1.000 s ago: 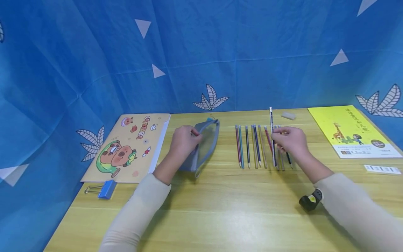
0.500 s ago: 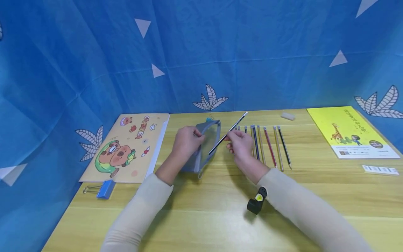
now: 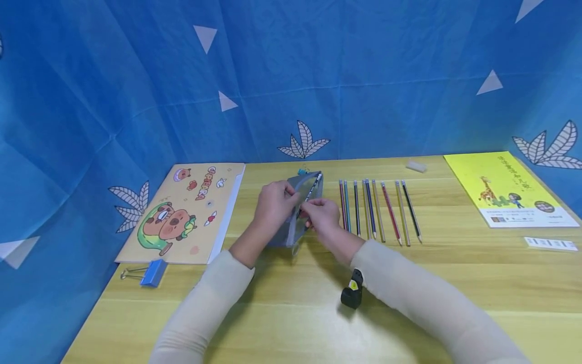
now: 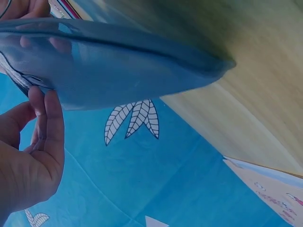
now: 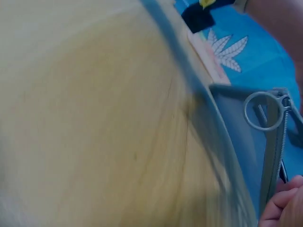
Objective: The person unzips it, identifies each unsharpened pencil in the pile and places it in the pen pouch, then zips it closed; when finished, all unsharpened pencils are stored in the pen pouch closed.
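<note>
My left hand (image 3: 275,205) pinches the upper edge of a grey-blue mesh zip pouch (image 3: 284,237), which stands on its side with its mouth spread. A black-and-white patterned pencil (image 3: 313,187) lies slanted in that mouth, its eraser end near the far rim. Fingers of my right hand (image 3: 325,216) hold the pencil at the opening; its lower end is hidden. The left wrist view has the left thumb and fingers on the mesh (image 4: 132,71). In the right wrist view, a round zipper pull (image 5: 247,113) hangs at the pouch's near end.
Several pencils, among them a red one (image 3: 391,212), lie in a row right of the pouch. A capybara folder (image 3: 182,212) and blue binder clip (image 3: 154,273) are left. An eraser (image 3: 416,167), yellow booklet (image 3: 504,187) and white strip (image 3: 550,244) lie right.
My right hand has carried the patterned pencil leftward from the row to the pouch, and the pencil now lies within the mouth. The left hand and pouch have shifted slightly right.
</note>
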A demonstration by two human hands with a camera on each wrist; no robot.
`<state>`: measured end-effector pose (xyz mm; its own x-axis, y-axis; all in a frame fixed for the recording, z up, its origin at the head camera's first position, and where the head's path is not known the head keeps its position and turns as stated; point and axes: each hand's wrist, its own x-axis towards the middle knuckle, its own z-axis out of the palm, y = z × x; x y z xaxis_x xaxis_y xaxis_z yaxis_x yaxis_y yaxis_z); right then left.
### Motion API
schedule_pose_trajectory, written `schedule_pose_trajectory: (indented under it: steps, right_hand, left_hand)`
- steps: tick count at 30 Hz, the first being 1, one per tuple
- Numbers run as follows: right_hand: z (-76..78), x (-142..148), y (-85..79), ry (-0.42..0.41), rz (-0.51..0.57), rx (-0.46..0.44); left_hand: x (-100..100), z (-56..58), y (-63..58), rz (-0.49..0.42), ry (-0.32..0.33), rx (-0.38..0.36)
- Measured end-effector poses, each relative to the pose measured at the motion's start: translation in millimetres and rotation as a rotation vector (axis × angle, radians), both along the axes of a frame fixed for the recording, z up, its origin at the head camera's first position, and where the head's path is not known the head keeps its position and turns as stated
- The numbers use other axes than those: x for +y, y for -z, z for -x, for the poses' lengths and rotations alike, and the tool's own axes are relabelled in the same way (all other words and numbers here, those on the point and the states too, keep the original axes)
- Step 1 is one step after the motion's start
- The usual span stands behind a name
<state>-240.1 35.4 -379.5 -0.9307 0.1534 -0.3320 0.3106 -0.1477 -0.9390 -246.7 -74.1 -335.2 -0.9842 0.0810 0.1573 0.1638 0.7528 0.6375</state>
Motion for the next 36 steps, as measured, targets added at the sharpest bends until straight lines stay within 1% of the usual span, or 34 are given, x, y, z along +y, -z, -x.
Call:
schedule_pose_trajectory:
  steps: [2, 6, 9, 11, 14, 16, 18, 23, 28, 32, 36]
  right_hand:
    - [2.3, 1, -1.1, -0.041, -0.038, -0.016]
    - [7.2, 4, -4.2, -0.149, -0.119, -0.068]
    - [9.5, 7, -5.4, -0.230, -0.130, -0.084]
    - [9.7, 9, -5.1, -0.268, -0.118, -0.073]
    - [6.6, 17, -4.5, -0.316, -0.059, -0.044]
    - [3.6, 28, -5.0, -0.320, -0.052, -0.016]
    - [1.1, 44, -7.1, -0.319, -0.074, 0.016]
    - [2.6, 97, -11.1, -0.281, -0.276, 0.116]
    - [4.7, 151, -7.3, -0.233, -0.532, 0.231]
    - [3.1, 182, -3.7, -0.198, -0.830, 0.302]
    - [2.1, 200, -2.8, -0.216, -1.081, 0.298]
  left_hand:
    - [1, -0.7, 1.0, -0.004, 0.014, 0.007]
    - [2, -2.1, 2.6, -0.003, 0.036, 0.014]
    - [3, -3.1, 3.5, -0.011, 0.042, 0.012]
    - [3, -3.9, 3.7, -0.024, 0.038, 0.006]
    - [1, -4.4, 3.9, -0.043, 0.021, -0.004]
    - [0, -4.5, 3.7, -0.058, 0.005, -0.005]
    - [-2, -4.6, 3.5, -0.081, -0.008, -0.010]
    - [-7, -5.1, 3.3, -0.128, -0.030, -0.025]
    - [-12, -5.2, 4.0, -0.143, -0.034, -0.026]
    - [-14, -6.0, 4.1, -0.137, -0.038, -0.026]
    - [-16, -6.7, 4.1, -0.135, -0.042, -0.032]
